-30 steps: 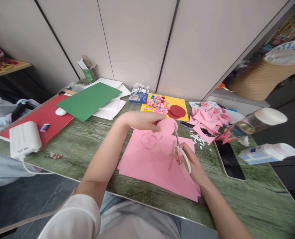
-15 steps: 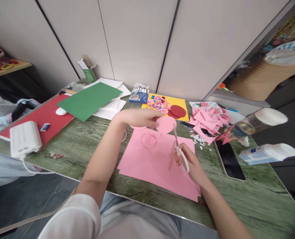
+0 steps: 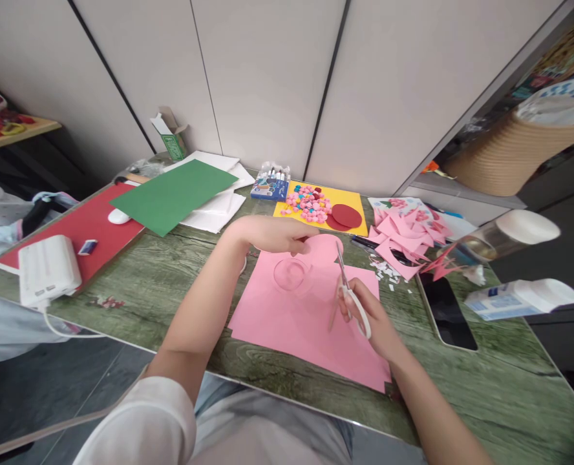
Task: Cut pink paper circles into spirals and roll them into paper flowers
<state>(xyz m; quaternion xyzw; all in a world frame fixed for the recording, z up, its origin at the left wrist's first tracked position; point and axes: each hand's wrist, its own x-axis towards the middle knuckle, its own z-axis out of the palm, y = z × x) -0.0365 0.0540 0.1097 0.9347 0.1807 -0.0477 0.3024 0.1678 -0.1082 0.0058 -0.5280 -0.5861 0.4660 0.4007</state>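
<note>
Between the thumb and fingers of my left hand (image 3: pixel 287 235) is a round pink paper piece (image 3: pixel 324 248), held above the pink paper sheets (image 3: pixel 297 329). My right hand (image 3: pixel 367 316) grips white-handled scissors (image 3: pixel 357 309), their blades pointing away from me and reaching the right edge of the round piece. Whether the blades are closed on the paper I cannot tell. A clear round ring-like object (image 3: pixel 289 274) lies on the sheets below my left hand.
Pink paper scraps (image 3: pixel 406 232) and a phone (image 3: pixel 446 313) lie on the right. Yellow paper (image 3: pixel 350 197) at the back bears small coloured balls (image 3: pixel 311 203) and red paper circles (image 3: pixel 346 217). Green paper (image 3: pixel 175 194), red paper (image 3: pixel 107 236) and a white power bank (image 3: pixel 49 268) are leftward.
My left hand and the round pink piece have dropped slightly toward me, and the piece has shifted against the blades. My right hand with the scissors has hardly moved.
</note>
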